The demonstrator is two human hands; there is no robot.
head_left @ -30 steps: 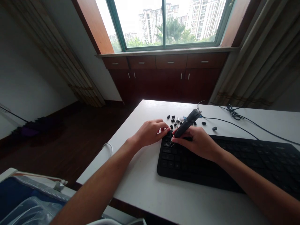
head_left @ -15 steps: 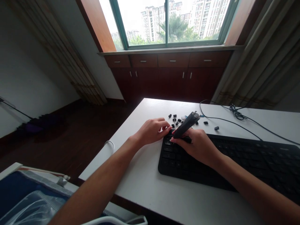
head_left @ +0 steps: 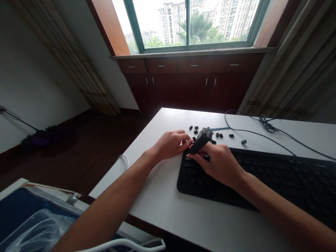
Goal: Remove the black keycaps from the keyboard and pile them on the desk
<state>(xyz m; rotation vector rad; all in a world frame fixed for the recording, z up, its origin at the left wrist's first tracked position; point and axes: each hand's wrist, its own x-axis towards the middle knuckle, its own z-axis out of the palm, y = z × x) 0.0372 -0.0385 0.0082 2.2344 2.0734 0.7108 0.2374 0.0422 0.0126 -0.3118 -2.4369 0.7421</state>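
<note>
1. Head view: your right hand (head_left: 223,161) is clamped on a dark grey, blocky handheld tool (head_left: 201,140), tilted over the left end of a black plastic keyboard (head_left: 278,169).
2. Your left hand (head_left: 172,145) has its fingertips at the keyboard's far left corner; whether they grip anything, I cannot tell.
3. The keyboard lies between the near and far edges of your white bench (head_left: 157,196).
4. Small black blocky pieces (head_left: 244,142) lie beyond it, towards the bench's far edge.

Flat black keyboard (head_left: 278,171), dark tool (head_left: 200,141) tilted above, black pieces (head_left: 244,142) scattered beyond
</note>
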